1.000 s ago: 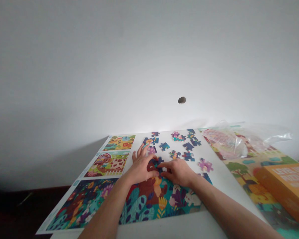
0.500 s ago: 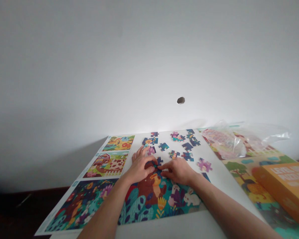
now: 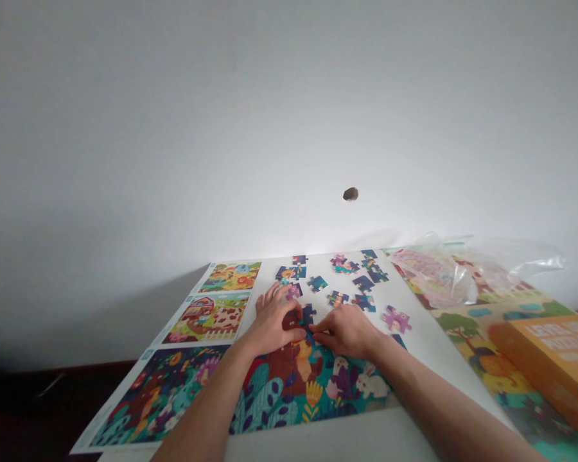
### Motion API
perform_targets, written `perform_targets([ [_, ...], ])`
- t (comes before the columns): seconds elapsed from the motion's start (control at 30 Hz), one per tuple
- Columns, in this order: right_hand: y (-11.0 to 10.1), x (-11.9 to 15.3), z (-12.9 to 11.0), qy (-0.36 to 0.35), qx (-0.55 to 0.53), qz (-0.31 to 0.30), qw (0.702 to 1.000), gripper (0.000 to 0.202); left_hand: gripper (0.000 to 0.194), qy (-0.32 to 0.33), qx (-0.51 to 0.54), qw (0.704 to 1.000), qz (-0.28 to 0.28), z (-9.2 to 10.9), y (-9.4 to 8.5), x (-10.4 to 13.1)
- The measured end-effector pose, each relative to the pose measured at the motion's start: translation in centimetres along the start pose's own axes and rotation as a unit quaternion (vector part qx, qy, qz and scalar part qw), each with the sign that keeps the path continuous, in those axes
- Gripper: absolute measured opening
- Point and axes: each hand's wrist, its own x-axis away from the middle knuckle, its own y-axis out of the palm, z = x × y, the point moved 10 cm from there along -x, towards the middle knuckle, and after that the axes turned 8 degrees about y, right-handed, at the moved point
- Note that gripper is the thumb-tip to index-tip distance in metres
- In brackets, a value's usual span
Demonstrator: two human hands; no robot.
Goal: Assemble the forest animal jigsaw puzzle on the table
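A partly joined puzzle (image 3: 293,378) with a bear, a fox and white rabbits lies on the white table. My left hand (image 3: 277,321) rests on its upper left part, fingers spread and curved, thumb on the bear. At the upper edge of the joined part, my right hand (image 3: 341,330) has thumb and index finger pinched; what they hold, if anything, is too small to make out. A dark blue piece (image 3: 309,314) sits between the two hands. Behind them lie several loose pieces, among them a blue one (image 3: 317,283) and a pink one (image 3: 395,319).
On the left is a printed sheet (image 3: 243,321) with three pictures. An orange box (image 3: 559,359) stands at the right on another colourful puzzle (image 3: 462,327), with a clear plastic bag (image 3: 433,276) behind it. A grey-white wall (image 3: 289,128) with a hole rises behind the table.
The fingers of my right hand have drawn slightly right and down, away from my left hand. More of the dark blue piece between the hands shows now.
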Motion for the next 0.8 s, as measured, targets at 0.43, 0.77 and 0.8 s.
perform_targets([
  [0.43,0.0,0.3,-0.9,-0.013,-0.026,-0.008,1.000,0.035,0.040,0.011,0.028,0.999,0.010,0.4,0.0,-0.2],
  [0.77,-0.7,0.2,0.0,0.005,0.003,0.037,0.999,0.035,0.025,0.040,0.046,0.998,0.015,1.8,-0.7,-0.5],
  [0.8,-0.7,0.2,-0.3,-0.012,-0.011,0.041,0.999,0.034,0.022,0.040,0.049,0.998,0.017,1.7,-0.6,-0.6],
])
